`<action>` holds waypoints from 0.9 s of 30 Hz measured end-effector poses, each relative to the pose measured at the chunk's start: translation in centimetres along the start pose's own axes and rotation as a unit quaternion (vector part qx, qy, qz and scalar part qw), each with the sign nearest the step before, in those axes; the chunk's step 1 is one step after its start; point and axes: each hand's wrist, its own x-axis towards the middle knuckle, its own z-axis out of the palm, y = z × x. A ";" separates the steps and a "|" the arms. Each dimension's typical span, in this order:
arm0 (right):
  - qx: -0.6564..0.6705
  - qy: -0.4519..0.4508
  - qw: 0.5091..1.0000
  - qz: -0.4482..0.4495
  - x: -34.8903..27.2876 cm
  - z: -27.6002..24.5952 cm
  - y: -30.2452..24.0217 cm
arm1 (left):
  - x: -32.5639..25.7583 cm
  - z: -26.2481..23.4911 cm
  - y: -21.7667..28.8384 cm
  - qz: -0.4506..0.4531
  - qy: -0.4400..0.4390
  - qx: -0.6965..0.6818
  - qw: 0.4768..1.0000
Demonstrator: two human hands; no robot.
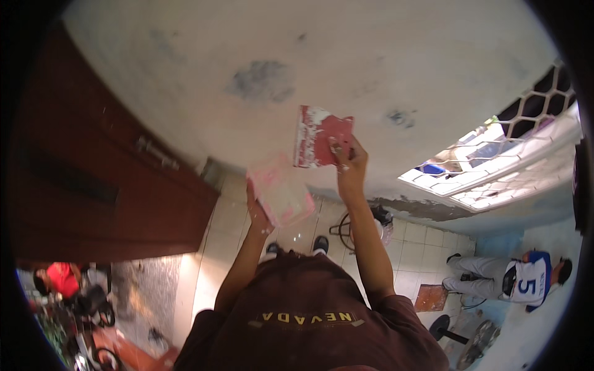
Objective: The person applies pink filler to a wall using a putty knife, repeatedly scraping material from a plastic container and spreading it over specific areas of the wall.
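Before the wall point(383, 62), the right grip point(354, 166) clasps a scraper point(327, 141), the left grip point(257, 211) a tray point(296, 219); patching seems underway, next wanting flat pressure.

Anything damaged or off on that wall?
Yes. The pale wall has dark, blotchy patches breaking its lighter tone, and its lower edge looks chipped, right of the red spreader in the right hand.

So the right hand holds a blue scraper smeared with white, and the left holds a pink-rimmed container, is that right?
Not quite: the head view shows that the scraper is red, not blue. The right hand does hold it, smeared with white, and the left hand holds the pink-rimmed container.
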 end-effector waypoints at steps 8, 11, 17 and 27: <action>0.046 0.041 0.982 0.177 -6.7 -1.8 2.0 | -0.7 -1.7 0.0 0.035 0.052 0.049 0.997; -0.082 0.003 0.986 0.143 -9.9 -4.4 3.6 | -1.7 -3.4 -0.7 0.055 0.032 0.067 0.996; -0.399 -0.101 0.910 -0.040 -12.2 1.1 1.5 | -2.9 -3.3 -1.2 0.126 0.020 0.103 0.986; -0.433 -0.205 0.877 -0.038 -11.9 5.6 3.2 | -2.8 -5.4 -2.2 0.106 0.013 0.003 0.994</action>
